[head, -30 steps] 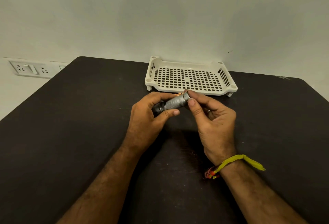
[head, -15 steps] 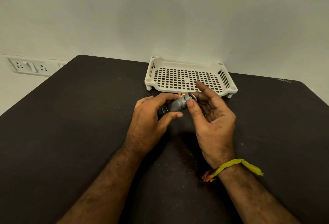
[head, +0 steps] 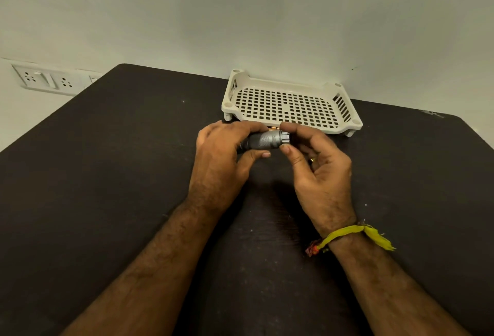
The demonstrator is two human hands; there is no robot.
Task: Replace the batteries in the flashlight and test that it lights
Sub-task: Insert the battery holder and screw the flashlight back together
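Observation:
A small silver-grey metal flashlight [head: 263, 140] with a knurled barrel lies sideways between my two hands, above the dark table. My left hand [head: 222, 156] wraps its left part, thumb under the barrel and fingers over the top. My right hand [head: 318, 164] pinches the ridged right end [head: 283, 138] between thumb and forefinger. Something small with an orange-copper tint [head: 273, 128] shows just behind the flashlight; I cannot tell what it is. The left end of the flashlight is hidden in my left hand.
A white perforated plastic tray [head: 347, 121] stands on the dark table [head: 107, 175] just behind my hands, against the wall. Wall sockets [head: 45, 80] sit at the far left. A yellow thread band [head: 347, 236] circles my right wrist.
My right hand's fingers, spread half a second ago, have closed back onto the flashlight's right end. The flashlight has levelled out from tilted to nearly horizontal. My left hand's grip holds.

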